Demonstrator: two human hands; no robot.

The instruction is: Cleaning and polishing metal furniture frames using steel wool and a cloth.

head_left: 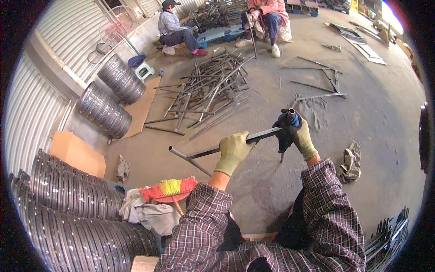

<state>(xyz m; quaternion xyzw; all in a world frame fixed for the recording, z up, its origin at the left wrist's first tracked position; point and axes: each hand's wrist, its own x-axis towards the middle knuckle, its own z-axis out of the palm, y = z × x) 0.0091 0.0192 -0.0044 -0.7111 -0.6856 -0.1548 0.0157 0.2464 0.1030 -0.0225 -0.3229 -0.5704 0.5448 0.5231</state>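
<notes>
Across my lap I hold a dark metal tube frame (202, 153), its flat crossbar joining a round tube at each end. My left hand (234, 152), in a pale yellow-green glove, is closed around the crossbar near the middle. At the right end, my gloved right hand (305, 139) grips a dark blue cloth (284, 135) wrapped around the tube. The open tube mouth (291, 111) pokes out above the cloth. The fingers of my right hand are partly hidden behind the cloth and tube.
Ahead lies a tangled pile of metal frames (208, 90); another frame (336, 81) lies right of it. Stacks of black curved strips (86, 222) stand at left, beside a red-yellow fan-shaped item (170, 189). Two people (174, 29) sit beyond. A grey rag (351, 163) lies at right.
</notes>
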